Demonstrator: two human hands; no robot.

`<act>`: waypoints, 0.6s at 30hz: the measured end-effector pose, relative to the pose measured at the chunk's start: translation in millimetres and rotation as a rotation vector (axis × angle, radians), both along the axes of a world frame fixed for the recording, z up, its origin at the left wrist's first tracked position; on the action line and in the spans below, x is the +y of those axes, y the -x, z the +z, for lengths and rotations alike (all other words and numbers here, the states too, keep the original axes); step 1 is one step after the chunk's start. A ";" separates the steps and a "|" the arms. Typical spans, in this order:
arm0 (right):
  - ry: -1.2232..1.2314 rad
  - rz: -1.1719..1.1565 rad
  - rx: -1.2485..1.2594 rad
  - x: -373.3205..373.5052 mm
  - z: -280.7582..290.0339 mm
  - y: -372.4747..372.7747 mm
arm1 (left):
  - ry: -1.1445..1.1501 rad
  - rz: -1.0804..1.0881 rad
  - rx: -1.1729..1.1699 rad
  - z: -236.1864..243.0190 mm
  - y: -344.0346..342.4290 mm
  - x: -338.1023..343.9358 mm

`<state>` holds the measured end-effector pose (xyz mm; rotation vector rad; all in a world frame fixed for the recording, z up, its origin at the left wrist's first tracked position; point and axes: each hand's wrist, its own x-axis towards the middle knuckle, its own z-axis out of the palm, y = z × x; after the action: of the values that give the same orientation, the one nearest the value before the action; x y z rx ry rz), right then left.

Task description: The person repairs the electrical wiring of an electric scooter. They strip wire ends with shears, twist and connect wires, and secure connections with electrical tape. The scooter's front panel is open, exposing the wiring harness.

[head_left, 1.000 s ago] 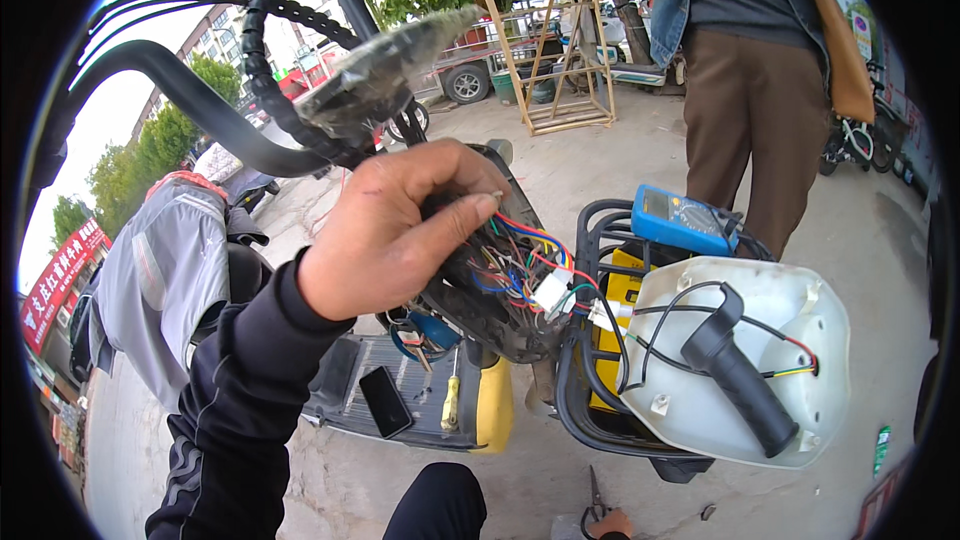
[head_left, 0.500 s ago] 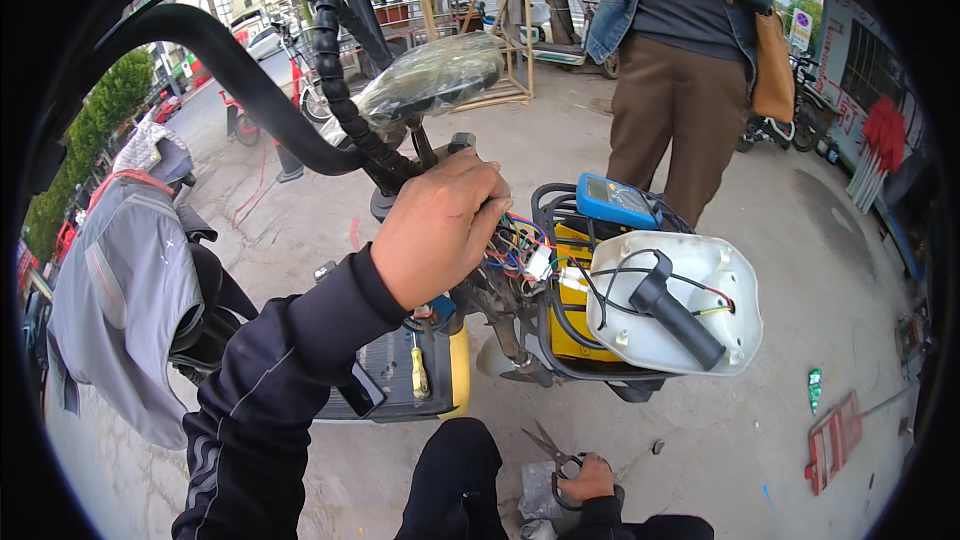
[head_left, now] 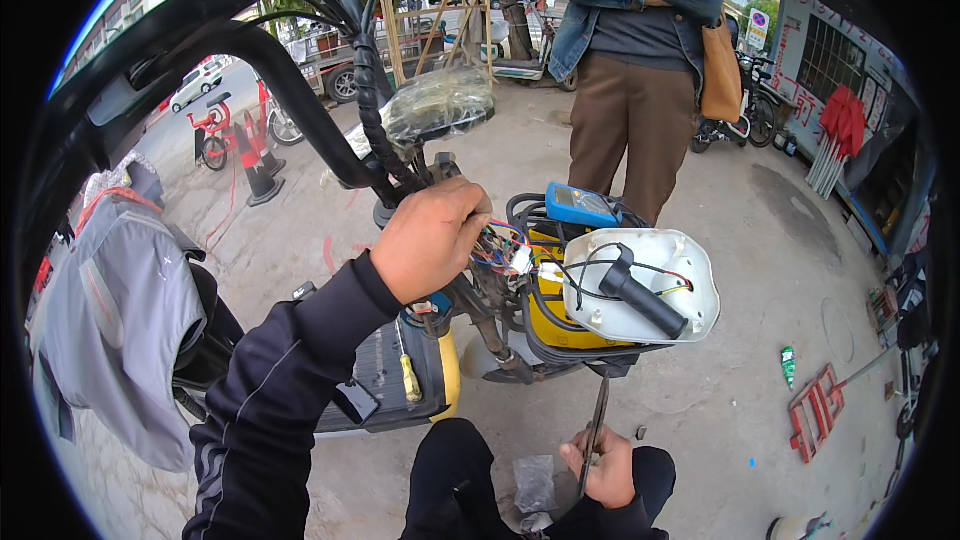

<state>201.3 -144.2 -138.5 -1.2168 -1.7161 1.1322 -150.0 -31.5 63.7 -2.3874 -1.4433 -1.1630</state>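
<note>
My left hand [head_left: 430, 238] is closed at the steering stem of an electric scooter, its fingertips pinched against a bundle of coloured wires [head_left: 505, 245]; the fingers partly hide what they grip. White plug connectors [head_left: 522, 260] hang from the bundle. Low in front of me, my right hand [head_left: 610, 472] grips a pair of scissors [head_left: 597, 418], blades up and seen nearly edge-on. Beyond the wires is the scooter's basket with a yellow thing [head_left: 562, 325] in it. A white plastic cover [head_left: 690, 270] rests on top, bearing a black throttle grip [head_left: 645, 300], beside a blue multimeter [head_left: 582, 205].
Black handlebars [head_left: 290, 90] arch over the upper left. A yellow-handled screwdriver [head_left: 410, 378] and a phone [head_left: 356, 400] lie on the footboard. A grey jacket cover [head_left: 115, 310] hangs at left. A person in brown trousers [head_left: 630, 130] stands ahead, arms crossed. A red metal frame [head_left: 818, 412] lies at right.
My right hand has lifted the scissors and turned them from slanting left to pointing up toward the basket. The left hand stays at the wires. The whole view has shifted.
</note>
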 end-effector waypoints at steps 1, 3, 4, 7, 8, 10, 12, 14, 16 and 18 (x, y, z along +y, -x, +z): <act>-0.013 -0.008 0.050 3.8 1.9 7.8 | 0.019 -0.020 -0.010 2.0 1.6 -0.3; -0.032 0.024 0.146 10.4 6.3 22.4 | 0.044 -0.056 -0.023 5.3 4.5 0.4; -0.026 0.030 0.221 13.0 9.1 29.6 | 0.050 -0.073 -0.024 6.7 5.7 1.5; 0.068 0.034 0.445 18.0 21.8 49.9 | 0.082 -0.089 -0.018 7.6 9.1 2.0; 0.083 0.018 0.479 19.6 28.2 53.9 | 0.094 -0.084 -0.011 7.4 10.2 1.1; 0.132 0.000 0.548 21.5 42.7 61.2 | 0.085 -0.100 -0.012 6.8 11.1 -0.1; 0.101 0.024 0.538 23.7 57.3 68.3 | 0.078 -0.108 -0.009 6.0 10.9 -2.0; 0.101 0.051 0.557 26.8 69.6 75.0 | 0.059 -0.101 -0.001 6.4 10.8 -3.1; 0.100 0.066 0.616 34.4 77.2 84.5 | 0.086 -0.103 -0.033 7.2 10.4 -4.0; 0.115 0.084 0.706 45.2 81.7 96.7 | 0.102 -0.096 -0.046 7.6 9.2 -5.3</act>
<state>104.7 -99.0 -56.8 -0.6784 -1.1771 1.5011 -159.2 -36.8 71.3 -2.5409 -1.4494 -1.2006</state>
